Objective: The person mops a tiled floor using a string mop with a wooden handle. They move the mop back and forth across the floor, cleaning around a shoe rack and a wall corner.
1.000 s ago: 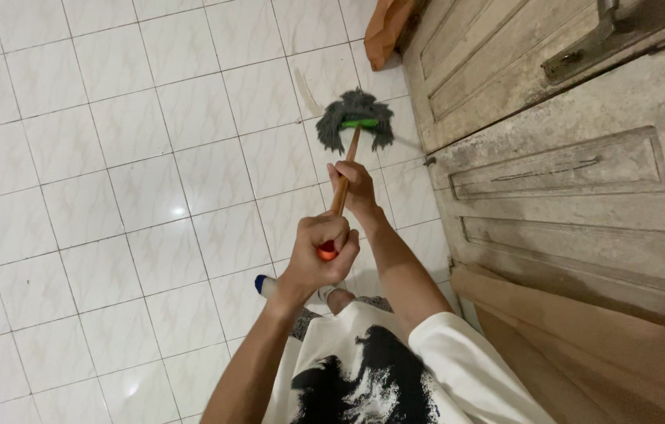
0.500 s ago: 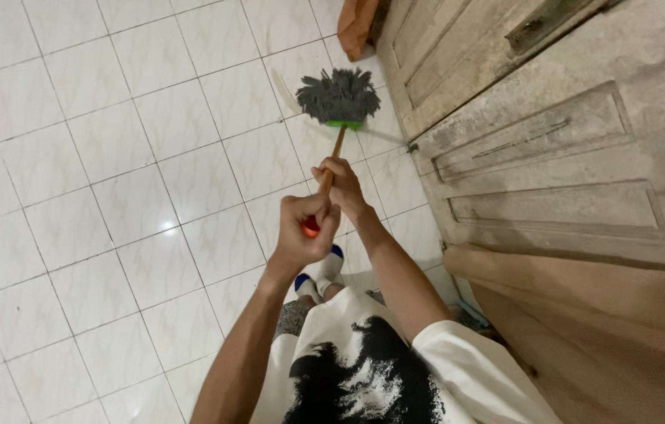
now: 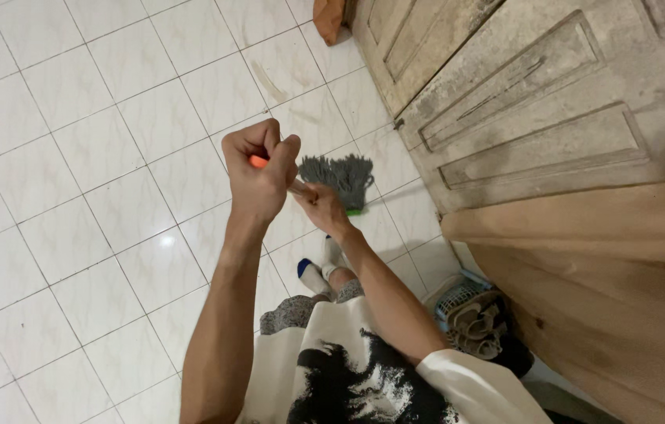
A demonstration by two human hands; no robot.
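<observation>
Gripping the mop (image 3: 338, 179) handle, left hand (image 3: 258, 169) above right hand (image 3: 318, 206) (head floorward).

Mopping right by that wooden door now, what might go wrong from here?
1. The grey mop head lies close to the wooden door; a wide stroke may knock or wet the wood.
2. The tiled floor shines near the person's foot; if wet, a slip seems possible.
3. The left hand grips the orange handle end and the right hand lower down; a small basket sits near the right elbow and could get bumped.
</observation>
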